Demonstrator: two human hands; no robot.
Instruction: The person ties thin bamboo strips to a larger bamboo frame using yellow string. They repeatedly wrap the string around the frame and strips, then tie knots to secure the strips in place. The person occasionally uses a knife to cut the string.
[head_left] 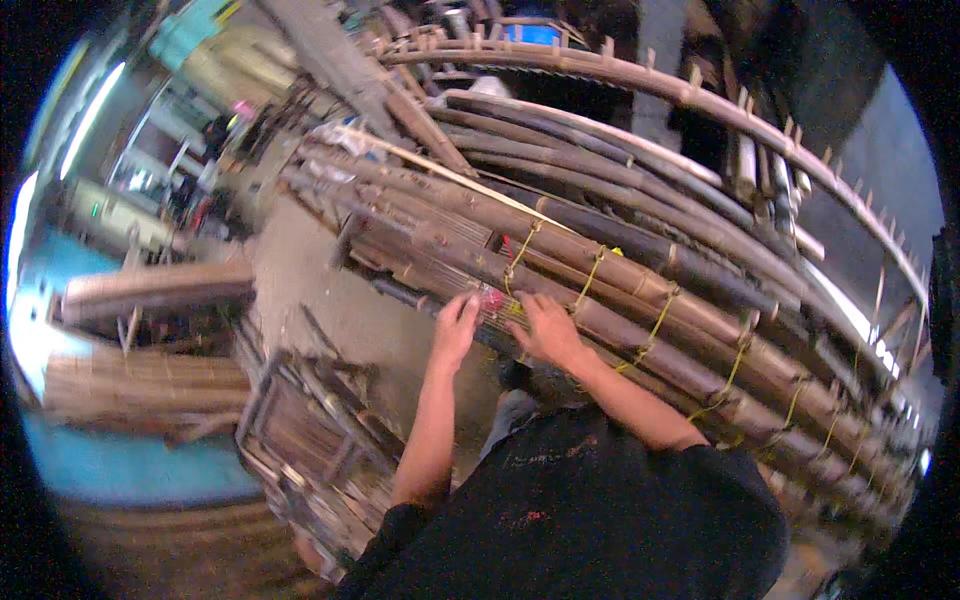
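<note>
Both hands, left [455, 325] and right [545, 328], press fingers onto bamboo panel [640, 300] edge, gripping

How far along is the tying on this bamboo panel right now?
Done: yellow cord lashings already bind the bamboo poles at several spots running to the right. In hand: the left hand and right hand press on the near poles by a small red item, at the leftmost lashing. Left: the pole ends further left show no cord.
</note>
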